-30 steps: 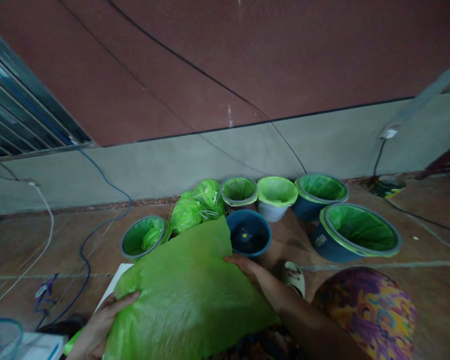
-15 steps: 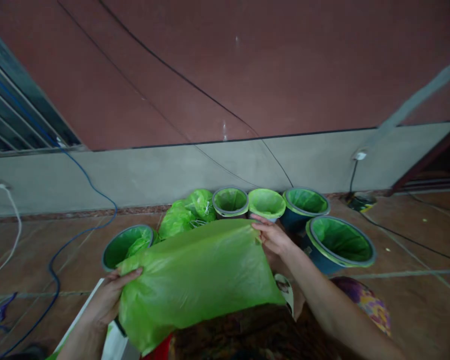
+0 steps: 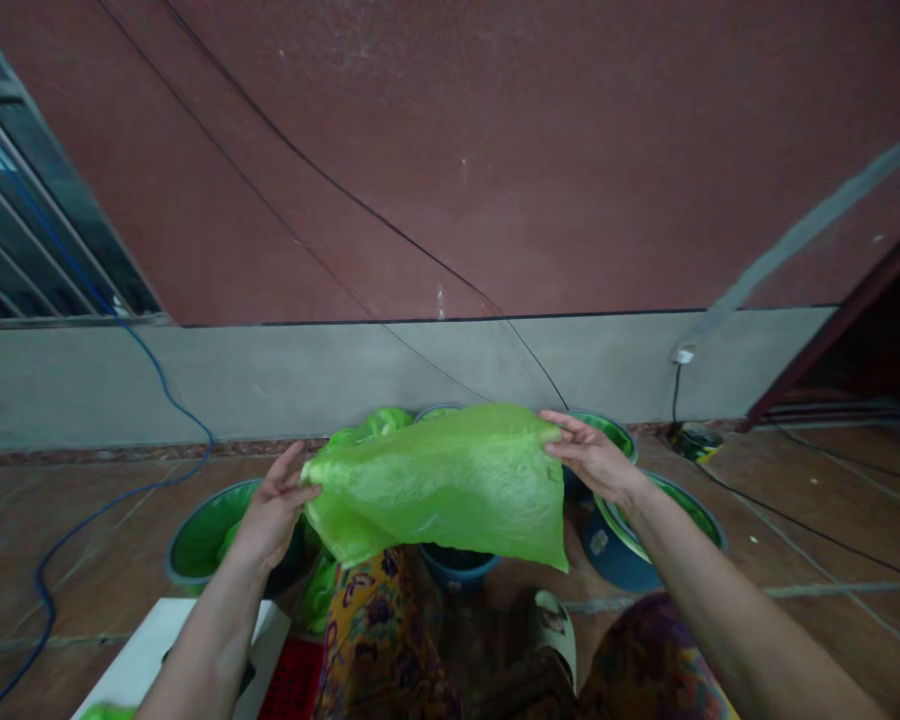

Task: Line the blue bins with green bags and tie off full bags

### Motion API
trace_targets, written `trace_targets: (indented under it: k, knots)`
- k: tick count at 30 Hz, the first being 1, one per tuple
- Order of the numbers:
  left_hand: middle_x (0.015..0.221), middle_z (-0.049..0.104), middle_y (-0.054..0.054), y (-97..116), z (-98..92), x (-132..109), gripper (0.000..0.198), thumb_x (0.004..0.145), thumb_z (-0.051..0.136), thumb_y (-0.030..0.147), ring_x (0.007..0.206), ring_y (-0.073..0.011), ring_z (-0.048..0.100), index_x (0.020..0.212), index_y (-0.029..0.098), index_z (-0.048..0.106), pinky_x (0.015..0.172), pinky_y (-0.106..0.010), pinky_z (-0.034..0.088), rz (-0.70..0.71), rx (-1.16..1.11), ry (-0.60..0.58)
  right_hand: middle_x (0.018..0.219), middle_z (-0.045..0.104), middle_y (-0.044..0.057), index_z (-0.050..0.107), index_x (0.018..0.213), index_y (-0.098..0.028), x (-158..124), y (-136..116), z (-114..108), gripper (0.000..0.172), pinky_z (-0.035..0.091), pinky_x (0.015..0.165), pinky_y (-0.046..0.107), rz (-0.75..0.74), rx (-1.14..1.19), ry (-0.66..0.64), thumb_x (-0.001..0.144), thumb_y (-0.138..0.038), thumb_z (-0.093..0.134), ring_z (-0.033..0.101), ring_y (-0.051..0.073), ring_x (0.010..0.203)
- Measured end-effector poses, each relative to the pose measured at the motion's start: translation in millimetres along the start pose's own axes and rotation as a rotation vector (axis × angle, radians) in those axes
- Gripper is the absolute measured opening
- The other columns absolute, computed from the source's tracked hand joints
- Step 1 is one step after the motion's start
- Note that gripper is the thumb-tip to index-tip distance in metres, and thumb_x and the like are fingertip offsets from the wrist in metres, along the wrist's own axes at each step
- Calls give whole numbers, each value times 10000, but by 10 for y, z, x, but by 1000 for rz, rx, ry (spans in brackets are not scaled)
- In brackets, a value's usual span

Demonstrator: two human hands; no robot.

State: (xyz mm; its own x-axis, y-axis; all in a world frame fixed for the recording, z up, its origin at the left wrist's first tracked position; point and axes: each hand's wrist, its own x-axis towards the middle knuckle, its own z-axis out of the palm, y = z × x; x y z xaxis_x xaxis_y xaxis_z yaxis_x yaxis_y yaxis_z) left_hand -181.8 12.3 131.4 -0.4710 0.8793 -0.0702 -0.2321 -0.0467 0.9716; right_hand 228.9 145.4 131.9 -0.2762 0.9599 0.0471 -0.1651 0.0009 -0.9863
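Observation:
A light green plastic bag (image 3: pixel 442 485) is stretched out sideways in front of me. My left hand (image 3: pixel 276 500) pinches its left end between thumb and fingers. At the other side, my right hand (image 3: pixel 589 455) grips the upper right corner. The bag hangs down between both hands, above a blue bucket (image 3: pixel 459 572) whose upper part it hides. Behind it, more green bags (image 3: pixel 382 422) are partly covered. A green-lined bucket (image 3: pixel 195 545) stands beyond my left hand, and another lined bucket (image 3: pixel 615 550) is below my right forearm.
A white box (image 3: pixel 146 650) and a red crate (image 3: pixel 291 680) are at lower left. A blue cable (image 3: pixel 112 500) runs over the floor. By the wall stand another lined bucket (image 3: pixel 607 430) and a small dark can (image 3: pixel 694 442). My slippered foot (image 3: pixel 553 625) is below.
The bag has risen away from my lap, uncovering my legs and a bucket beneath it. Both hands have shifted right and upward, still holding it. The view has tilted up.

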Motion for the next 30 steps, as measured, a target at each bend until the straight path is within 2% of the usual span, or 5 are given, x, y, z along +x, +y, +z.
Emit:
trace_targets:
  k: [5, 9, 16, 24, 30]
  knots:
    - [1025, 733, -81, 9, 14, 153, 702, 525, 796, 235, 819, -193, 673, 1204, 147, 641, 755, -283, 532, 95, 269, -76, 812, 732, -1, 672, 1091, -173, 8, -27, -13, 588, 515, 673, 277, 10, -171, -19, 520, -187, 807, 649, 143, 683]
    - [1083, 721, -109, 2, -33, 274, 451, 642, 672, 291, 946, -261, 667, 1069, 148, 704, 913, -369, 497, 309, 773, -21, 749, 719, 1, 710, 1037, -158, 33, 21, -85, 476, 522, 645, 302, -16, -451, -18, 562, -165, 726, 644, 166, 644]
    - [1053, 693, -134, -37, -23, 293, 317, 783, 494, 291, 1064, -300, 610, 987, 173, 706, 1015, -412, 432, 546, 1274, -54, 952, 703, 86, 750, 906, -181, 13, 112, -199, 243, 483, 885, 357, -281, -1149, 41, 730, -134, 589, 654, 229, 889]
    - [1312, 576, -122, 29, -31, 208, 177, 726, 611, 362, 1215, -268, 543, 756, 188, 626, 1067, -354, 389, 604, 745, 15, 1370, 522, 98, 709, 852, -211, -128, 117, -255, 152, 332, 1086, 419, -441, -806, 212, 802, -298, 595, 491, 261, 1272]
    - [1229, 648, -83, 202, 152, -142, 232, 788, 607, 411, 1119, -238, 601, 848, 213, 503, 957, -316, 454, 545, 389, -11, 1278, 617, 82, 612, 846, -214, -306, -21, 28, 127, 389, 999, 397, -512, -306, 364, 825, -336, 583, 553, 243, 1182]
